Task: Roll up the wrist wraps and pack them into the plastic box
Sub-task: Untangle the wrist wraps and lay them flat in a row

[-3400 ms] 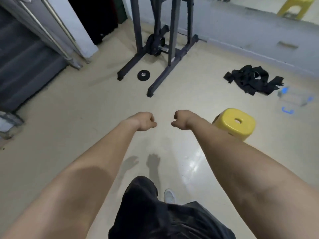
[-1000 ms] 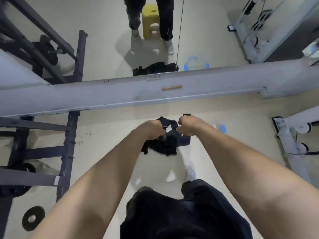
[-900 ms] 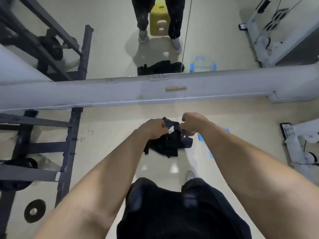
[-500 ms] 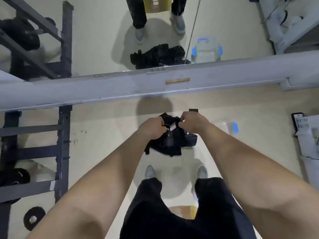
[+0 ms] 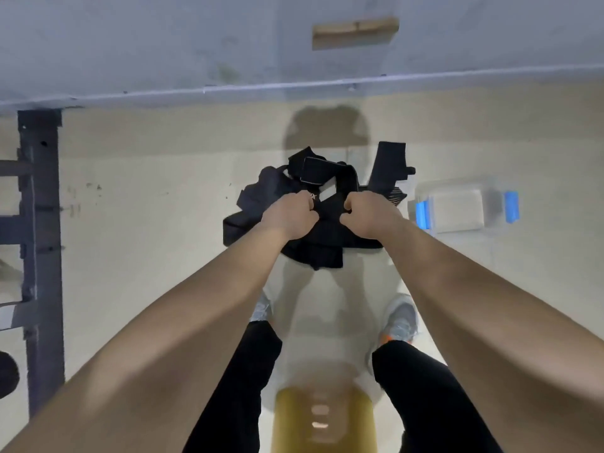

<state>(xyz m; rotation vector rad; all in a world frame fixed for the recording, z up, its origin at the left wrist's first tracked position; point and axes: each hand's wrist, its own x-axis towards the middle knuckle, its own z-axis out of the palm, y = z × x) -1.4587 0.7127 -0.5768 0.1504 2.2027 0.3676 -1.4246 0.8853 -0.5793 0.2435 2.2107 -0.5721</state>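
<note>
Wraps loom closer; left hand, right hand curl over them, grip unclear. Single out one end, roll tight.

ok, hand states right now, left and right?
Left hand: closed fist, nothing visibly held, above the pile of black fabric wrist wraps.
Right hand: closed fist, nothing visibly held.

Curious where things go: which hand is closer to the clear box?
The right hand: the plastic box sits on the floor right of it; the left hand is farther left, with wrist wraps showing between them.
</note>
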